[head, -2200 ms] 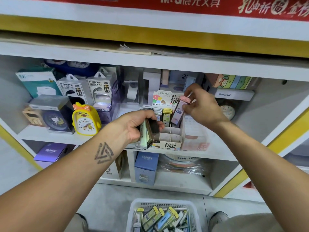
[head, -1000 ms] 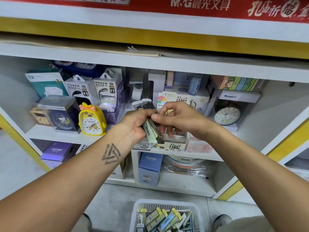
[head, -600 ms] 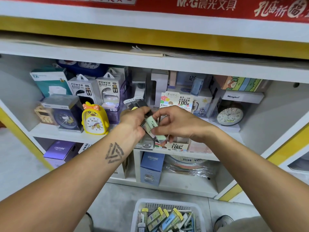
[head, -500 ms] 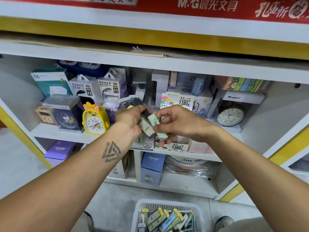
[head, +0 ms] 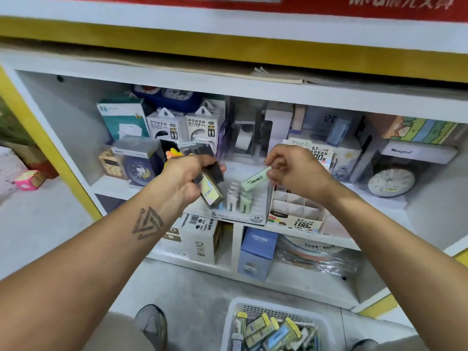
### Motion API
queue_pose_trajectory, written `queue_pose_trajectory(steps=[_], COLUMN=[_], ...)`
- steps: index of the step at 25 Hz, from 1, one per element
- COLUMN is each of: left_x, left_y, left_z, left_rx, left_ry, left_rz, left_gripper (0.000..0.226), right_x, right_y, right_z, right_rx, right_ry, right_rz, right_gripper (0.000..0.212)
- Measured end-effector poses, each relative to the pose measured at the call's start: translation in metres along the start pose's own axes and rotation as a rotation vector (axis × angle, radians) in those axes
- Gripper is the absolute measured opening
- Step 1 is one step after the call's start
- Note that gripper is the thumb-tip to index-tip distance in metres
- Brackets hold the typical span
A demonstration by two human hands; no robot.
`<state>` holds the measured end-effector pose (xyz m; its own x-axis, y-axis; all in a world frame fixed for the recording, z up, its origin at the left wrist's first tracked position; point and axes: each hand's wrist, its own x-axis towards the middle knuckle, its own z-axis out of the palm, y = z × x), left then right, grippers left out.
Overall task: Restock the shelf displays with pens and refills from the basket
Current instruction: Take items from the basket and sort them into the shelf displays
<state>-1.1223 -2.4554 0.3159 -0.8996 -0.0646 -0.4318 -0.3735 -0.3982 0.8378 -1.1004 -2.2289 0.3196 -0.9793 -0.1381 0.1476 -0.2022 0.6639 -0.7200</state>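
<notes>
Refills wait in two places: the left hand (head: 188, 179) grips a small stack (head: 209, 184) as a ready supply, while the right hand (head: 295, 171) pinches one green refill case (head: 255, 179) tilted above the clear display tray (head: 239, 198), apparently for slotting in; the basket (head: 274, 325) below holds more.

Two hands are seen: the left hand (head: 187, 181) and the right hand (head: 293, 171). Two power bank boxes (head: 164, 126) are counted, one pale green refill case (head: 255, 179) is pinched, one white basket (head: 235, 315) is spotted, and one round white clock (head: 391, 182).
</notes>
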Motion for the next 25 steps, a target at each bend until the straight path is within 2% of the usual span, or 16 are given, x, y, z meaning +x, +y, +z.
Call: queue_pose_trajectory(steps=[2, 4, 7, 10, 16, 22, 25], left_x=[-0.002, -0.003, -0.003, -0.003, -0.004, -0.008, -0.011], left_y=[0.002, 0.004, 0.004, 0.003, 0.002, 0.001, 0.000], left_z=[-0.006, -0.011, -0.014, -0.014, -0.011, -0.008, -0.006], left_rx=[-0.003, -0.003, 0.005, 0.023, 0.058, 0.082, 0.090], left_ry=[-0.016, -0.033, -0.047, -0.070, -0.096, -0.109, -0.143], left_rz=[-0.009, -0.014, -0.023, -0.049, -0.063, -0.076, -0.113], left_gripper=[0.031, 0.031, 0.032, 0.032, 0.031, 0.030, 0.026], right_x=[0.007, 0.013, 0.019, 0.023, 0.025, 0.026, 0.024], right_y=[-0.002, 0.000, 0.010, 0.016, 0.015, 0.012, 0.013], right_z=[0.001, 0.006, 0.018, 0.032, 0.040, 0.038, 0.045], right_rx=[0.173, 0.201, -0.109, -0.338, -0.364, -0.388, -0.492], right_ry=[0.065, 0.134, 0.198, 0.125, 0.069, 0.034, -0.079], right_rz=[-0.002, -0.009, -0.087, -0.191, -0.210, -0.208, -0.250], right_gripper=[0.013, 0.016, 0.019, 0.021, 0.008, 0.013, 0.027])
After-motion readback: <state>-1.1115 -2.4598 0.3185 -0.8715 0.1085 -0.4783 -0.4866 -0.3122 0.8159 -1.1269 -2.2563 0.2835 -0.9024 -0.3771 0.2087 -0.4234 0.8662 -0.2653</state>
